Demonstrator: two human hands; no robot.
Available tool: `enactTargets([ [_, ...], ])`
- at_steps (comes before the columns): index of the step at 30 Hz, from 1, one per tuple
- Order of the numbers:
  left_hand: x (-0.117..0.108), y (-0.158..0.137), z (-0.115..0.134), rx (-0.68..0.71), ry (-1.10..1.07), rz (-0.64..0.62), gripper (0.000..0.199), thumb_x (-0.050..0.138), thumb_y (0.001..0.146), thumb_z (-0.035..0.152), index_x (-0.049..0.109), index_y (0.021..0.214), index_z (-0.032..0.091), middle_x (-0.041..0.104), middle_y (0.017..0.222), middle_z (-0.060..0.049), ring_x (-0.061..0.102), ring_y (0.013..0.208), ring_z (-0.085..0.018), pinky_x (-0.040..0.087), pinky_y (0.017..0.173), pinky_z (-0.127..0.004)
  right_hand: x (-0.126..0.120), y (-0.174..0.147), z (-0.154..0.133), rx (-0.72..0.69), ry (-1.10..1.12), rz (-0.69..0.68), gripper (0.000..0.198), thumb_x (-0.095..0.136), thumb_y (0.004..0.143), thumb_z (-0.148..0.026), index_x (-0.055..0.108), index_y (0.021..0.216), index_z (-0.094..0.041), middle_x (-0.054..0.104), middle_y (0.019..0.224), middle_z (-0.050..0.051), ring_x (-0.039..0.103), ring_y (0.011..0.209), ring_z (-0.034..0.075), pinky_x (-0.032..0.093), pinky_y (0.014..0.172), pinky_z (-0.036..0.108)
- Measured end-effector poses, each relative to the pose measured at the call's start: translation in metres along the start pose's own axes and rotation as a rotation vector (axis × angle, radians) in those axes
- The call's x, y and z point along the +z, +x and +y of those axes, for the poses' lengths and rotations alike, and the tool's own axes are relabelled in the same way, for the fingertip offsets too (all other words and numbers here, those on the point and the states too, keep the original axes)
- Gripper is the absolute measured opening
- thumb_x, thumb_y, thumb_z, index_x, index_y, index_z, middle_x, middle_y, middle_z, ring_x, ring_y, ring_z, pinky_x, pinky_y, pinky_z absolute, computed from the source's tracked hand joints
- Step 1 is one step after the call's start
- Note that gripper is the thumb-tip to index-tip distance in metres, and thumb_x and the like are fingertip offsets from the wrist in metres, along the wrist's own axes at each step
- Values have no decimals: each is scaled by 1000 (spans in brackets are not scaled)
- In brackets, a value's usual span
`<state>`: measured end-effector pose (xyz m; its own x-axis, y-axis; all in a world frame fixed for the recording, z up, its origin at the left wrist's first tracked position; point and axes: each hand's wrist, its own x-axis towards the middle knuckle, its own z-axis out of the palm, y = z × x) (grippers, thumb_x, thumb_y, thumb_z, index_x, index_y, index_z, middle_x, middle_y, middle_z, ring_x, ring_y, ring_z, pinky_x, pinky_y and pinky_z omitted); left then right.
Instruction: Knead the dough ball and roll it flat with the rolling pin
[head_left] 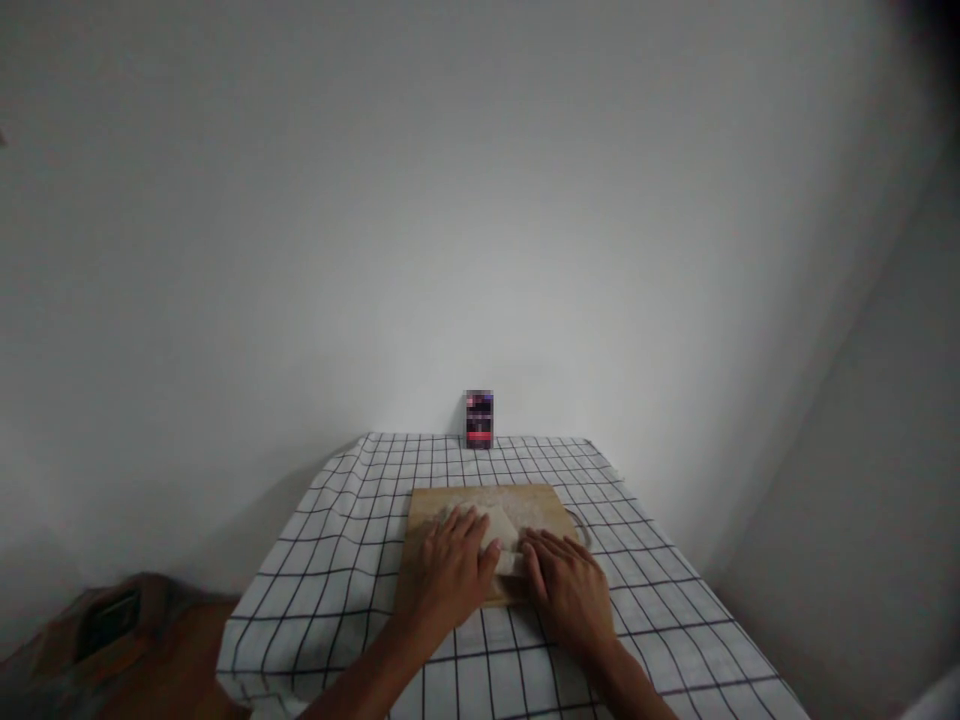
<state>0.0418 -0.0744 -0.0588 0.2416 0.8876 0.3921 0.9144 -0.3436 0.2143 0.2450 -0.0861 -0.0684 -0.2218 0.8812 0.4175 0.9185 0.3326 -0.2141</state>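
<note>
A flattened piece of pale dough (499, 525) lies on a wooden cutting board (544, 498) dusted with a whitish powder. My left hand (457, 560) rests over the left part of the dough, open, its fingers stretched forward and the thumb apart. On the right, my right hand (566, 580) lies with fingers extended inward, at the dough's right edge. Between the hands shows a short pale strip (511, 564) along the dough's near side; whether it is a dough edge or a rolling pin I cannot tell. My palms hide what is under them.
A white tablecloth (322, 600) with a dark grid covers the table. Against the wall at the back stands a small dark, blurred upright object (480, 420). A ring-like loop (581, 528) shows at the board's right edge. A brown box (112, 625) sits low on the left.
</note>
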Motion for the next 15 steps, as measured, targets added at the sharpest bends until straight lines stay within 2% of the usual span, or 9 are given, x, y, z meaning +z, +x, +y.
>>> enactTargets([
  [3,-5,19,-1,-50,-15,-87,44,48,111,43,68,147,26,62,159,-10,53,151,-35,45,123,-59,-12,14,-5,13,-4,-39,46,37,113,-29,81,126,-26,76,141,6,70,134,25,52,117,46],
  [6,-7,29,0,-67,-12,-105,44,46,111,41,69,145,25,64,157,-12,54,150,-36,45,123,-60,-17,19,-9,47,-12,-49,47,36,114,-28,81,125,-23,76,140,8,70,134,26,52,117,44],
  [11,-5,-1,0,41,3,-25,47,40,113,36,63,152,24,58,164,-8,46,157,-31,31,133,-59,-10,-9,-11,34,28,-1,46,36,114,-31,79,130,-28,74,144,4,67,138,23,45,123,44],
  [15,-11,-6,1,54,3,-53,48,39,113,36,62,153,21,57,164,-8,47,157,-31,34,132,-55,-12,-11,-13,35,35,-24,46,35,115,-32,78,133,-27,73,146,4,64,141,22,43,124,43],
])
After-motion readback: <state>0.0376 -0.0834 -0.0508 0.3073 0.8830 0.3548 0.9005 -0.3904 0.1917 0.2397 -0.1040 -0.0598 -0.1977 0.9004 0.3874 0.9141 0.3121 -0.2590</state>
